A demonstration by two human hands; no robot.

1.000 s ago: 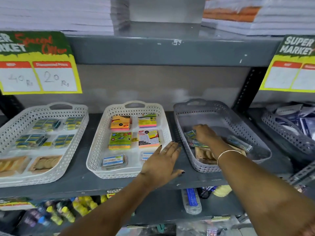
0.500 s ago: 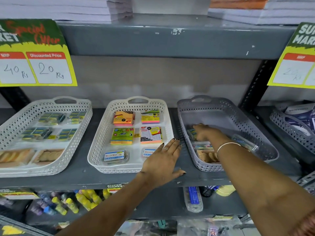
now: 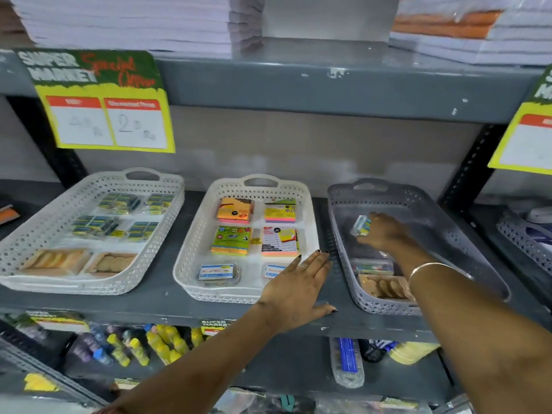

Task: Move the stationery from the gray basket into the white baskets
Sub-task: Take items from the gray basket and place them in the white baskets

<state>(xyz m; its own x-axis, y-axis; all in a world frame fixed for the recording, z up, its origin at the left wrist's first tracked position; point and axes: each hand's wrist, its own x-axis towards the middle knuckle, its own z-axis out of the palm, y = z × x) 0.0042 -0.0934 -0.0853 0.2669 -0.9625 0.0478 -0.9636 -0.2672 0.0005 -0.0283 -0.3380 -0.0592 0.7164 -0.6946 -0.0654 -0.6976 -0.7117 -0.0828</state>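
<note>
The gray basket (image 3: 424, 201) stands on the shelf at the right. Inside it my right hand (image 3: 385, 233) is shut on a small clear packet of stationery (image 3: 361, 225), lifted a little off the basket floor. Below my wrist lie a clear box of coloured pins (image 3: 372, 266) and a pack of wooden pieces (image 3: 382, 288). The middle white basket (image 3: 194, 249) holds sticky-note pads and small boxes. The left white basket (image 3: 59, 204) holds eraser packets and wooden packs. My left hand (image 3: 298, 289) lies flat, fingers apart, on the shelf between the middle and gray baskets.
The upper shelf (image 3: 298, 85) hangs low over the baskets, with price cards (image 3: 104, 115) at the left and the far right. Another gray basket (image 3: 525, 243) sits at the right edge. The lower shelf holds glue bottles (image 3: 140, 351) and a pen pack (image 3: 346, 363).
My right hand has closed on the small packet and raised it toward the back of the gray basket. My left hand stays flat on the shelf.
</note>
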